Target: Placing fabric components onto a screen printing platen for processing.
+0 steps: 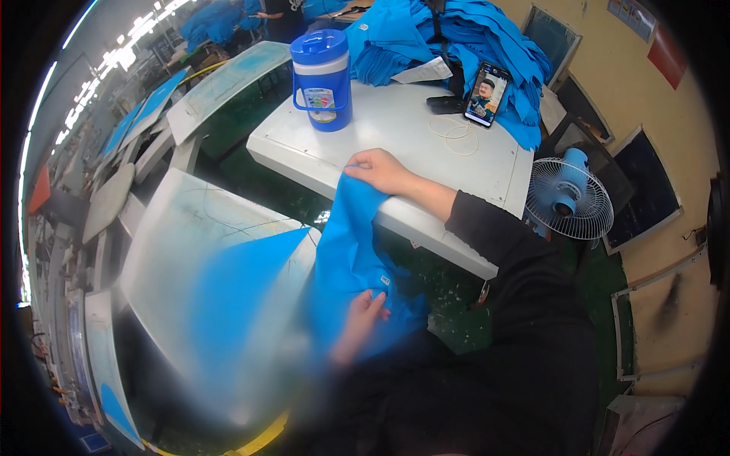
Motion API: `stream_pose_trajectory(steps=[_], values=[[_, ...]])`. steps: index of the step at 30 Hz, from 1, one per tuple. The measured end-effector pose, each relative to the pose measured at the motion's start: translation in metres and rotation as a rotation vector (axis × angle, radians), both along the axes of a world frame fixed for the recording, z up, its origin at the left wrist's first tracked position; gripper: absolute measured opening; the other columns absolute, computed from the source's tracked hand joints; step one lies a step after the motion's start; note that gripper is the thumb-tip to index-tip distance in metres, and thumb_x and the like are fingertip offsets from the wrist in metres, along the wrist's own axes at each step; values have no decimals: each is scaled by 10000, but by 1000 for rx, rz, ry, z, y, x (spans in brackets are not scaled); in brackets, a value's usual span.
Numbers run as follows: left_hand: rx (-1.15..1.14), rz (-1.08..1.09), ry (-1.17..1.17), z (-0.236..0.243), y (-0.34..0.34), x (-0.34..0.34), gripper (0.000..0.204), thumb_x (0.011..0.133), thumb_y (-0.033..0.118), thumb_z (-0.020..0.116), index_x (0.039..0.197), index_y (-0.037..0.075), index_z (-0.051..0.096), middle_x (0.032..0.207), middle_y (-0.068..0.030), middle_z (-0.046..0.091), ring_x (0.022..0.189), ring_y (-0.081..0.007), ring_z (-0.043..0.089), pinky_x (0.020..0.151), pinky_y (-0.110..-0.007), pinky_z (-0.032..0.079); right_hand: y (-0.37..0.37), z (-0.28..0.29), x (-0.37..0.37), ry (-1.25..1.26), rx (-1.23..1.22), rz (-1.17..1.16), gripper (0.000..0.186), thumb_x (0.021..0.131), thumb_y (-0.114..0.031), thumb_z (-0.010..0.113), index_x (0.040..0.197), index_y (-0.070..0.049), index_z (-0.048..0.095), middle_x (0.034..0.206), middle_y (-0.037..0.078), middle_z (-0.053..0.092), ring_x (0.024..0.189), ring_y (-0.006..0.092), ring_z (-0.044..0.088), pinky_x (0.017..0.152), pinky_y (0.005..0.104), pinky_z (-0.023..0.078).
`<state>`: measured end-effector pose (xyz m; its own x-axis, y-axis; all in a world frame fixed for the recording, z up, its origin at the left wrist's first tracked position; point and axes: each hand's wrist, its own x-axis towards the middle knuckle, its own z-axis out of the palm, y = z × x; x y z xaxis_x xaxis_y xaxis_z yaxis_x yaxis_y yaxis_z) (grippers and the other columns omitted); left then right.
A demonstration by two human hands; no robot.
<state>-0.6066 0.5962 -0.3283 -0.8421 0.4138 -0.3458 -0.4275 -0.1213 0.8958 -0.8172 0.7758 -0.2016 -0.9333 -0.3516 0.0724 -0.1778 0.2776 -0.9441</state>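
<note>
A blue fabric piece (pixel 346 243) hangs down between my two hands, in front of the white table's edge. My right hand (pixel 378 172) reaches over the tabletop and pinches the upper corner of the cloth between thumb and fingers. Lower down, my left hand (pixel 363 315) is closed on the same cloth, just below a small white label (pixel 385 280). The bottom of the cloth lies in folds near my lap, partly blurred. To the left, another blue panel (pixel 247 277) lies flat on a pale board (pixel 175 228); a smear blurs its lower part.
On the white table (pixel 388 114) stand a blue drink jug (pixel 322 83), a propped phone (pixel 487 94) with a thin cable, and a large pile of blue cloth (pixel 479 38). A fan (pixel 569 199) stands at the right. Several more boards line the left, and a person (pixel 283 17) is far back.
</note>
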Motion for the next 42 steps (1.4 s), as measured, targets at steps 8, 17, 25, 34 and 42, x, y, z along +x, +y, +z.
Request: stream_pose_trajectory(steps=[8, 17, 25, 34, 42], values=[[19, 3, 9, -2, -1, 0, 228, 908, 248, 556, 954, 25, 566, 736, -21, 599, 615, -94, 557, 606, -238, 446, -1, -6, -2, 22, -35, -32, 231, 842, -233, 604, 921, -23, 654, 792, 77, 674, 694, 128, 615, 671, 254, 473], [17, 4, -16, -2, 0, -1, 230, 908, 250, 556, 948, 23, 558, 723, -27, 597, 602, -97, 554, 605, -234, 443, -1, -4, -1, 22, -26, -38, 241, 837, -242, 609, 926, -22, 657, 801, 78, 674, 703, 129, 616, 680, 256, 471], [-16, 5, 0, 2, -1, -2, 225, 908, 252, 555, 925, 28, 544, 658, -37, 581, 602, -102, 560, 619, -242, 446, -2, -3, -2, 53, -21, -24, 235, 842, -235, 598, 920, -23, 660, 805, 71, 675, 700, 125, 616, 679, 253, 470], [30, 28, 15, 0, 1, 1, 121, 926, 184, 517, 957, 83, 577, 678, 20, 600, 547, -39, 534, 501, -175, 405, -1, -6, -2, 64, -35, -30, 233, 843, -229, 599, 924, -19, 656, 807, 71, 676, 704, 128, 620, 678, 257, 472], [41, 25, 13, -6, 0, 1, 127, 922, 176, 519, 968, 75, 582, 713, 18, 607, 558, -40, 541, 512, -179, 415, -2, -6, -3, 19, -63, -16, 233, 846, -231, 599, 923, -19, 656, 802, 71, 676, 701, 123, 619, 675, 253, 471]])
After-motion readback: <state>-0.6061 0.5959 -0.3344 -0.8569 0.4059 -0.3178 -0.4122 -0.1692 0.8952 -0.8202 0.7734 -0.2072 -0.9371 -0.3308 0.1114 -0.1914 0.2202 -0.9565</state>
